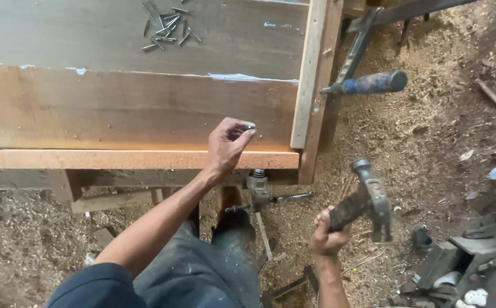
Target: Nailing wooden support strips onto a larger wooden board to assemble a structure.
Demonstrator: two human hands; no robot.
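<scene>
Two grips: left hand (227, 144) pinches a nail (248, 126) on the board (117, 108); right hand (328, 232) clenches a hammer (368, 199).

A wooden worktop (122, 108) of broad planks fills the upper left, with smears of pale glue along the seam between two planks. A loose pile of nails (167, 25) lies on the far plank, well back from the near edge. A lighter wooden strip (145, 159) runs along the near edge, and a pale batten (311, 74) stands along the right edge. A clamp with a blue handle (368, 84) juts from that right edge. Below, the floor (442, 131) is covered in sawdust and wood scraps.
</scene>
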